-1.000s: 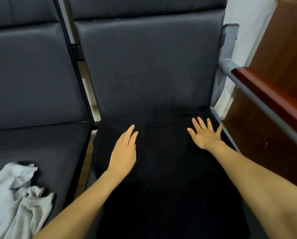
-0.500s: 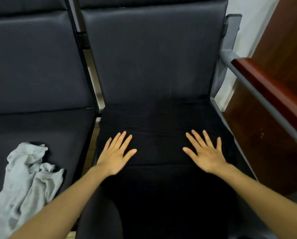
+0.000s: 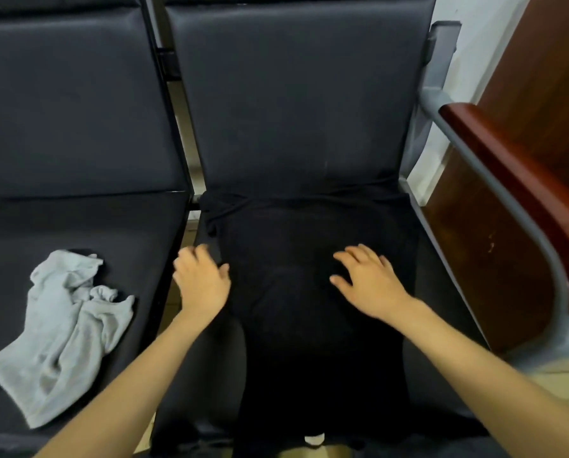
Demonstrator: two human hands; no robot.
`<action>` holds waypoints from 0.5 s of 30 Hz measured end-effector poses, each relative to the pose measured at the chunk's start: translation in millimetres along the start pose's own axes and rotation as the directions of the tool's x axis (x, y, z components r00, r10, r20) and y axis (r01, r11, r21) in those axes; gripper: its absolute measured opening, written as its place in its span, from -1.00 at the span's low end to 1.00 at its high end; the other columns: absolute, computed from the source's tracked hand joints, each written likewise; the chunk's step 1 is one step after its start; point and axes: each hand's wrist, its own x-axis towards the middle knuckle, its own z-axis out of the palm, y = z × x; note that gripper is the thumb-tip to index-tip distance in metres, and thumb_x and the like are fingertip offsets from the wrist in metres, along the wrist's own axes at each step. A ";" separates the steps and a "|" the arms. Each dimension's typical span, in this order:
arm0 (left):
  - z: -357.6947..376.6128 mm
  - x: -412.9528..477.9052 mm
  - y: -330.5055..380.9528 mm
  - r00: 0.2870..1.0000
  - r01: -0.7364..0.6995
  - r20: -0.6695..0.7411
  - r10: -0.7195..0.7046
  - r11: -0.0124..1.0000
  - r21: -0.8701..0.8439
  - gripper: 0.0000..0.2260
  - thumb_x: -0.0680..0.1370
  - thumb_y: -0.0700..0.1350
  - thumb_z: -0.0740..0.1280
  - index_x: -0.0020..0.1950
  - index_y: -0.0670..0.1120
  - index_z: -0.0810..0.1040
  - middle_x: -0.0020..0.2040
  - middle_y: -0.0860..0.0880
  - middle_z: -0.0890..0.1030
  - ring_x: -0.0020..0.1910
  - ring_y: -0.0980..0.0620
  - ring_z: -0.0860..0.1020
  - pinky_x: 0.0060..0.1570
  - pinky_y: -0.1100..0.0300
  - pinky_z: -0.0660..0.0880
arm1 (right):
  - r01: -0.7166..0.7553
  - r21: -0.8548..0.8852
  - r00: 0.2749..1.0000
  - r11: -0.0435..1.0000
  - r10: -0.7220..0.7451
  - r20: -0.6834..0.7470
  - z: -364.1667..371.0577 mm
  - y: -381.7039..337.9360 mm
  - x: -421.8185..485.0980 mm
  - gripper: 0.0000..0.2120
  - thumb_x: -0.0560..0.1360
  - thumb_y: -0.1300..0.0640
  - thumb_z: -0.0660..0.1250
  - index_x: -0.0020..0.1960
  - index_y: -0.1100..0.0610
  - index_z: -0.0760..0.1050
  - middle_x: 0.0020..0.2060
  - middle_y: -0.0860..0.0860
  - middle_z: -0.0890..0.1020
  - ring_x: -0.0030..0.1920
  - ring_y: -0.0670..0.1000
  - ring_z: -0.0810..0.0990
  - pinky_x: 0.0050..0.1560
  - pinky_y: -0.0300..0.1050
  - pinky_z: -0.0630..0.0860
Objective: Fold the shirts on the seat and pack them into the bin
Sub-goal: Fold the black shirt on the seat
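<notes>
left hand (image 3: 202, 282) and right hand (image 3: 370, 285) flat on black shirt (image 3: 309, 342), fingers spread. Risk: bunched sleeve (image 3: 217, 209) beyond left fingertips (image 3: 197, 254) gets folded in lumpy if unsmoothed.

A shiny red-brown armrest (image 3: 524, 190) sits on a grey metal bar (image 3: 431, 97), next to a big brown wooden panel (image 3: 491, 259), a white wall (image 3: 484, 44), a pale floor (image 3: 557, 375) and maybe a tiny white thing (image 3: 314, 439), too blurry to tell.
</notes>
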 end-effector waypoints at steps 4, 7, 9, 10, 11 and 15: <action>-2.2 -23.4 -6.0 0.968 0.234 0.110 -0.227 0.970 -0.063 -0.53 0.52 0.05 0.35 0.29 -0.23 0.40 0.30 -0.26 0.29 0.31 -0.27 0.24 0.28 -0.08 0.18 | -0.062 -0.049 0.992 0.997 0.066 0.106 23.9 -0.7 -40.6 -0.48 0.63 -0.15 0.01 0.54 -0.05 0.05 0.54 -0.04 0.08 0.54 0.04 -0.06 0.50 0.17 -0.08; 2.2 -25.7 2.8 0.969 0.217 0.148 -0.198 0.968 -0.123 -0.62 0.52 0.06 0.34 0.23 -0.13 0.45 0.31 -0.19 0.28 0.32 -0.22 0.19 0.32 -0.04 0.10 | -0.147 -0.147 0.988 0.978 0.152 0.020 31.4 -10.8 -48.4 -0.50 0.64 -0.16 -0.05 0.53 -0.03 0.10 0.52 -0.06 0.13 0.54 0.01 0.02 0.45 0.28 -0.17; 3.1 -24.5 4.8 0.963 0.238 0.165 -0.214 0.961 -0.144 -0.67 0.52 0.05 0.35 0.19 -0.11 0.49 0.31 -0.17 0.28 0.33 -0.21 0.19 0.33 -0.03 0.09 | -0.163 -0.235 0.987 0.958 0.162 -0.020 31.9 -20.8 -49.5 -0.50 0.63 -0.16 -0.06 0.49 0.03 0.21 0.48 -0.02 0.24 0.51 0.03 0.13 0.43 0.32 -0.19; 3.2 -24.4 3.3 0.960 0.252 0.161 -0.228 0.956 -0.150 -0.69 0.53 0.04 0.35 0.18 -0.10 0.51 0.31 -0.17 0.30 0.33 -0.21 0.19 0.33 -0.03 0.09 | -0.164 -0.258 0.986 0.952 0.162 -0.031 32.0 -23.8 -49.0 -0.51 0.63 -0.16 -0.05 0.46 0.05 0.26 0.46 -0.01 0.28 0.49 0.04 0.17 0.43 0.33 -0.18; 2.6 -25.1 -0.4 0.959 0.265 0.145 -0.243 0.952 -0.156 -0.70 0.54 0.03 0.34 0.18 -0.11 0.51 0.31 -0.17 0.32 0.33 -0.21 0.20 0.32 -0.03 0.10 | -0.169 -0.263 0.986 0.950 0.165 -0.036 31.7 -25.1 -48.1 -0.51 0.63 -0.17 -0.04 0.44 0.05 0.28 0.45 -0.01 0.30 0.48 0.04 0.20 0.43 0.33 -0.15; -13.7 -30.3 -20.2 0.922 0.383 0.038 -0.385 0.893 -0.235 -0.74 0.54 -0.16 0.29 0.20 -0.18 0.44 0.30 -0.22 0.35 0.32 -0.23 0.23 0.28 -0.05 0.13 | -0.188 -0.262 0.982 0.947 0.177 -0.063 30.8 -23.0 -44.2 -0.51 0.62 -0.18 -0.02 0.41 0.06 0.31 0.37 -0.02 0.37 0.40 0.04 0.31 0.44 0.31 -0.04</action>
